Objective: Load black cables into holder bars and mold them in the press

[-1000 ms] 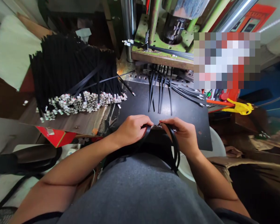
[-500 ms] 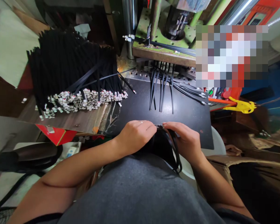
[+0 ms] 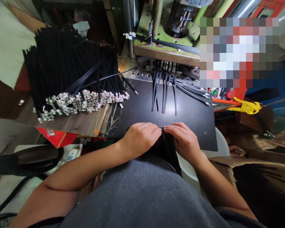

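Observation:
My left hand [image 3: 140, 137] and my right hand [image 3: 182, 139] meet at the near edge of a black work surface [image 3: 192, 117]. Both are closed on a bundle of black straps [image 3: 167, 148] that hangs down between them toward my lap. The fingertips pinch small metal ends where the hands touch. Several loose black straps [image 3: 163, 91] lie fanned on the surface just beyond my hands.
A big stack of black straps with metal clips [image 3: 68, 76] rests on a wooden board [image 3: 73, 123] at the left. A green press machine [image 3: 163, 38] stands at the back. A yellow clamp [image 3: 245, 107] sits at the right, and cardboard boxes [image 3: 251, 167] lie lower right.
My hands have drawn closer together and the loop of strap that stood out by my right hand has been gathered in between them.

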Demonstrator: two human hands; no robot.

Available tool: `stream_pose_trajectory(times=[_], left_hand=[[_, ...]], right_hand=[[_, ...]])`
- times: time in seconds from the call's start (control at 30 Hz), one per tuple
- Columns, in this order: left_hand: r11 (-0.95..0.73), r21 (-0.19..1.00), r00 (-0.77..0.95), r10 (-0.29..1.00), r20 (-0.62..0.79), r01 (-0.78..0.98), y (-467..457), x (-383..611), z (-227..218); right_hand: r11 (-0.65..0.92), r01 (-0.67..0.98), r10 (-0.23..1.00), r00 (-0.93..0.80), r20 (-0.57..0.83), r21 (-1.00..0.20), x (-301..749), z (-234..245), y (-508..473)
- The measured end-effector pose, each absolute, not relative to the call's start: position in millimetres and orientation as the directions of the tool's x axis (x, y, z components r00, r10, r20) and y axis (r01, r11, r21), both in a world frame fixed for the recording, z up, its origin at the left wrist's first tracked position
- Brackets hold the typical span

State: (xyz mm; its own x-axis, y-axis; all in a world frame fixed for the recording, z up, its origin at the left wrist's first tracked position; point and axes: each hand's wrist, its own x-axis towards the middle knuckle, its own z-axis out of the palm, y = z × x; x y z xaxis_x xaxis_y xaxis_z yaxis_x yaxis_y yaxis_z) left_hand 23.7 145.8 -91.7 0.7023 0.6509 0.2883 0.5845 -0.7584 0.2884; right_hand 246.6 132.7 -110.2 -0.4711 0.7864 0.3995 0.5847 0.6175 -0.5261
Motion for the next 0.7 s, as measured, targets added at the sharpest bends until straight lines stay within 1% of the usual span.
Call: stream_pose_trajectory(times=[0.07,0.13,0.17,0.23,0.33,0.5,0.63,0.7], left_hand=[[-0.736,0.434,0.691,0.661,0.293,0.520,147,16,-92],[-0.676,0.584,0.634,0.702,0.324,0.450,148,5,-94],[-0.642,0.640,0.594,0.729,0.339,0.423,149,1,-96],[-0.595,0.703,0.521,0.771,0.365,0.389,148,-5,-103],[-0.578,0.725,0.476,0.790,0.385,0.374,148,-4,-113],[-0.570,0.699,0.478,0.802,0.358,0.432,152,4,-114],[-0.601,0.643,0.491,0.787,0.374,0.474,154,5,-114],[-0.603,0.652,0.521,0.778,0.351,0.460,155,3,-112]], right_hand=[[0.555,0.597,0.830,-0.434,0.349,-0.579,253,-111,131],[0.504,0.621,0.863,-0.370,0.343,-0.600,259,-113,130],[0.495,0.622,0.869,-0.344,0.356,-0.607,261,-114,130],[0.514,0.598,0.858,-0.341,0.385,-0.615,262,-116,130],[0.557,0.578,0.830,-0.394,0.393,-0.596,261,-117,134],[0.576,0.570,0.814,-0.466,0.347,-0.586,262,-114,138],[0.595,0.547,0.801,-0.457,0.386,-0.588,263,-117,138],[0.606,0.546,0.794,-0.461,0.397,-0.579,262,-119,137]])
